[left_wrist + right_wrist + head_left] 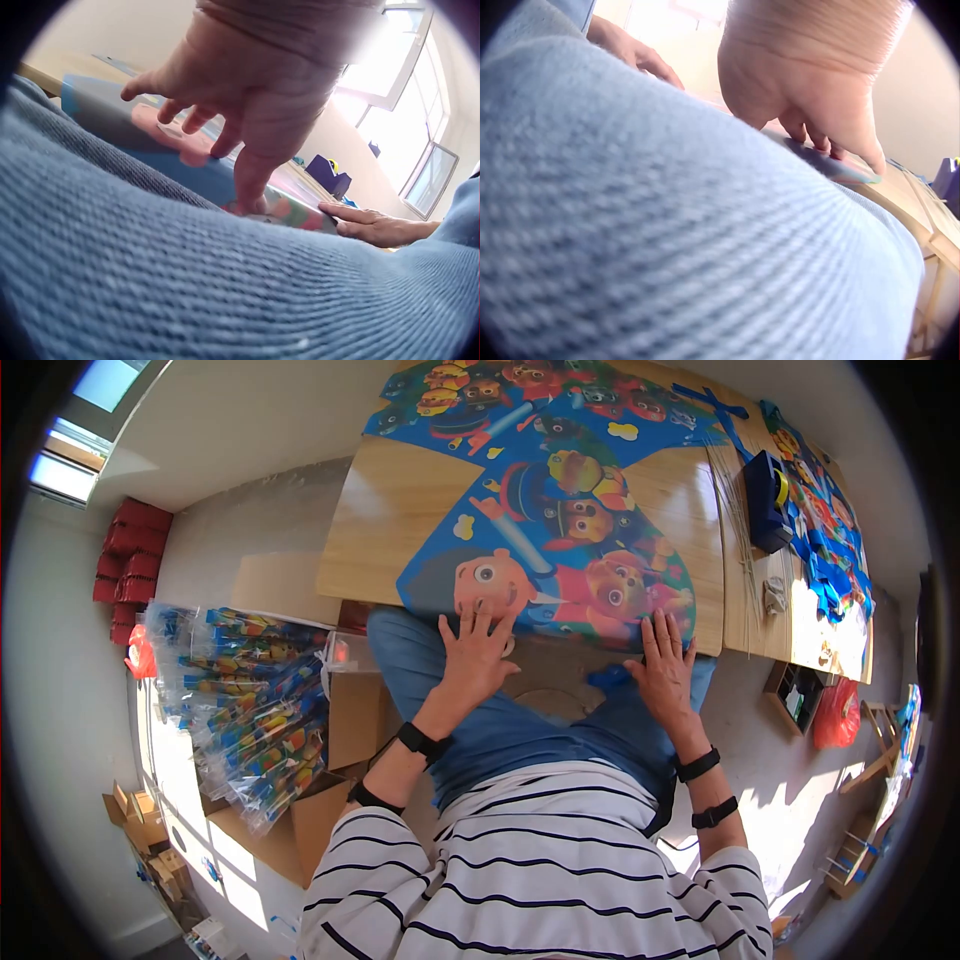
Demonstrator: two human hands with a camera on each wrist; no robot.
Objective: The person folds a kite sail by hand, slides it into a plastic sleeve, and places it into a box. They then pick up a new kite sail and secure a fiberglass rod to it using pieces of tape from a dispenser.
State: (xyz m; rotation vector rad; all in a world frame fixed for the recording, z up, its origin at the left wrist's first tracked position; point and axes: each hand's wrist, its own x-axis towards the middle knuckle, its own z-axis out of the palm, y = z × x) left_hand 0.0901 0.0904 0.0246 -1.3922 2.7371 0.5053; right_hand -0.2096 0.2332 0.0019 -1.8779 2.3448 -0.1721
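Observation:
A printed sheet with cartoon figures (540, 545) lies on the wooden table (385, 510), its rounded lower part at the near edge. The left hand (475, 660) rests with spread fingers on the sheet's near edge, over the large printed face. At the sheet's near right corner, the right hand (667, 672) lies with straight fingers on the print. In the left wrist view the left hand (247, 90) has its fingertips on the sheet (112, 112). The right wrist view shows the right hand (810, 82) touching the sheet's edge (840, 169) with its fingertips.
Another printed sheet (540, 400) lies farther back. A dark blue tape dispenser (767, 502) and blue ribbons (830, 585) are at the right. Bagged printed items (250, 700) fill a cardboard box (275, 835) at the left. Red boxes (135, 550) stand by the wall.

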